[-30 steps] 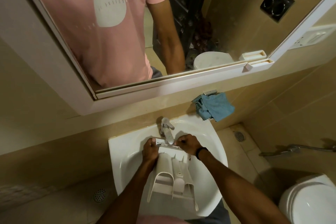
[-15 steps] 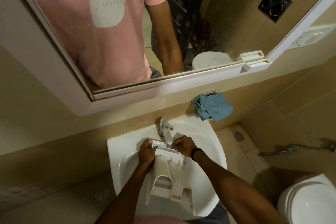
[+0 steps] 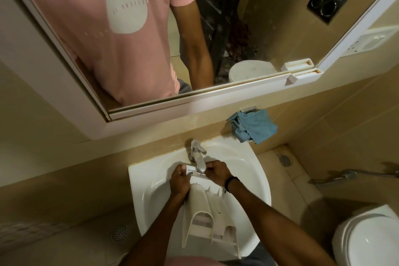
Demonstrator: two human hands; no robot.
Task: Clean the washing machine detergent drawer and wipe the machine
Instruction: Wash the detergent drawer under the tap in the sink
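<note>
Detergent drawer point(image 3: 207, 209): white plastic, held tilted, far end directly under the tap point(image 3: 197, 155). Left hand point(image 3: 180, 181) and right hand point(image 3: 218, 174) each curl round a corner either side of the tap. Advised: firm hold, bring each compartment beneath the tap

Beige tile walls point(image 3: 43, 168), dim warm light. White-framed mirror point(image 3: 269, 28) far, above white sink point(image 3: 138, 179) with chrome tap point(image 3: 197, 155). Toilet point(image 3: 367, 242) near right, sprayer point(image 3: 345, 175) on right wall. Floor drains point(image 3: 119, 232) either side of sink.
</note>
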